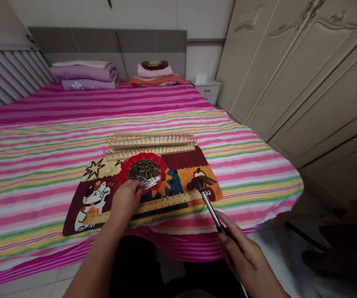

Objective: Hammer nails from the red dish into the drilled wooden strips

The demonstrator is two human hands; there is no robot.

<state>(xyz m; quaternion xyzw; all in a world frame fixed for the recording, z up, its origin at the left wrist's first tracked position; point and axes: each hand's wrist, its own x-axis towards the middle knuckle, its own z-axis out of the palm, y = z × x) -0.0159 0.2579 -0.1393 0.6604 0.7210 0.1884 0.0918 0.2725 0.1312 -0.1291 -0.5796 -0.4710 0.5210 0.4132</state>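
Note:
My right hand (243, 248) is closed around the dark grip of a claw hammer (208, 202), whose head rests above or on the right end of a wooden strip (174, 201). A few nails stand in that strip, and a row of small dark marks runs along it. At the near rim of a red scalloped bowl (163, 164), my left hand (125, 202) has its fingers pinched together; what they hold, if anything, is hidden. Loose nails (144, 169) fill the bowl, dark ones behind and shiny ones nearest my fingers.
Behind the bowl lie wooden strips (153, 145) bristling with upright nails. Everything sits on a patterned cat mat (73, 215) over a striped bed sheet (253, 165). Folded bedding (85, 74) is stacked by the headboard; a wardrobe (305, 82) lines the right.

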